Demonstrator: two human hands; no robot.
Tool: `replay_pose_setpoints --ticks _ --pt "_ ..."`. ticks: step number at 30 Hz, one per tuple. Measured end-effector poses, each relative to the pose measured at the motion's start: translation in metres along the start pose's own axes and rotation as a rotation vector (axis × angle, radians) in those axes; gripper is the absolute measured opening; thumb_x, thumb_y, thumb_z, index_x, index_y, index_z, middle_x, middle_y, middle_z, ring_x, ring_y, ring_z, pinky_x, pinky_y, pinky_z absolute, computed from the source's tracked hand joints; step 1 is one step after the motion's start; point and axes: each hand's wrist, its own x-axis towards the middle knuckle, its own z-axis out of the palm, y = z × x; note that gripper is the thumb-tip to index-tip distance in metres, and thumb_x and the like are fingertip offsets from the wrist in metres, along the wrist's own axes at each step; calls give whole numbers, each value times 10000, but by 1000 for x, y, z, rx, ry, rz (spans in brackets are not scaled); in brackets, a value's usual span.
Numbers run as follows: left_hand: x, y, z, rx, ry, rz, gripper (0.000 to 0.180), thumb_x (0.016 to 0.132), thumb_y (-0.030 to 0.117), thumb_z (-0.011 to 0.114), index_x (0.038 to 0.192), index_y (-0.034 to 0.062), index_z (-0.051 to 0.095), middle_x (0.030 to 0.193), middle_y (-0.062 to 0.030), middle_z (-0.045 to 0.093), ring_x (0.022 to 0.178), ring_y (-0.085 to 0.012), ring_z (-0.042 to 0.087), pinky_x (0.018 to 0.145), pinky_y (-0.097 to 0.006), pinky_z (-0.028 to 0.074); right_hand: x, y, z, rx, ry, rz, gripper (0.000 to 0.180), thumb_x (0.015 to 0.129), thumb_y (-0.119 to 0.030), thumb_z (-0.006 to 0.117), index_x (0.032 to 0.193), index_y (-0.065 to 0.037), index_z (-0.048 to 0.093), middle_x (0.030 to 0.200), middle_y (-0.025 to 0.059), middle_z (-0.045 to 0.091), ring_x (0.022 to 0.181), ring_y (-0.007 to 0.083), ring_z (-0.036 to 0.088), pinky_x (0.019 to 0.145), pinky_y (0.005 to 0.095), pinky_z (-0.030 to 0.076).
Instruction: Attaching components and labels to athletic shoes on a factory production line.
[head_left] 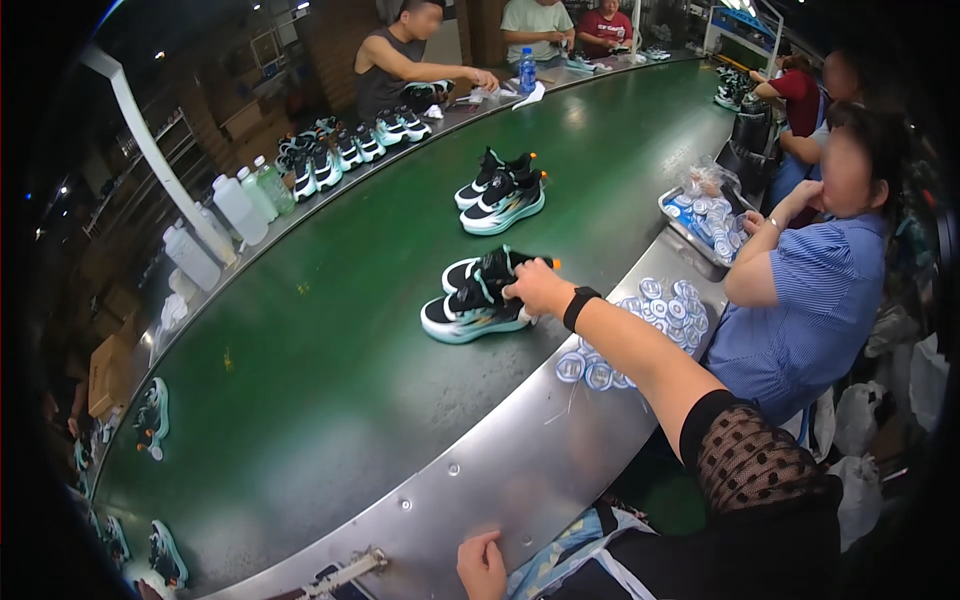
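While outstretched — right hand (538, 288) on sneakers (476, 298)

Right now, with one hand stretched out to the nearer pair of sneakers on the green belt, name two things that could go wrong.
1. The right hand reaches far across the metal rim to the sneakers; only the fingertips seem to be on them, so one shoe could tip or slide away.
2. The forearm passes just above the round tags piled on the rim and might sweep some off. The left hand rests at the near edge, holding nothing.
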Motion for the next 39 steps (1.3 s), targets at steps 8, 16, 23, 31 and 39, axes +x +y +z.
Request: replay_pose_setpoints --ticks 8,16,23,31,39 --pt "20 1 28 196 67 72 165 857 53 563 968 68 684 976 -118 676 924 -312 619 839 -393 479 -46 88 -9 -8 20 144 347 662 -392 770 980 -257 746 935 90 611 990 284 583 856 403 413" --pt "19 2 39 285 175 -5 161 845 67 570 953 69 690 918 -125 680 874 -322 622 793 -404 485 -85 176 -6 -110 223 527 335 650 -416 788 922 -225 751 917 83 612 989 266 561 857 406 407" --pt "27 2 45 372 206 8 137 822 58 570 907 65 677 843 -121 653 783 -330 597 730 -415 480 -56 185 -2 -56 329 612 233 738 -326 731 892 -153 709 985 138 626 1005 321 577 871 456 433" --pt "30 -4 49 329 199 -21 109 817 -5 531 818 41 630 795 -86 627 708 -258 539 621 -354 436 -40 191 -29 194 114 493 259 800 -334 686 1000 -172 718 1023 149 663 1012 334 621 866 446 487" --pt "26 -6 48 355 216 20 118 800 -8 527 817 45 631 800 -85 639 709 -255 541 622 -351 438 -25 154 -53 454 -19 413 301 808 -296 685 1051 -121 717 1027 159 693 982 323 645 875 381 490"
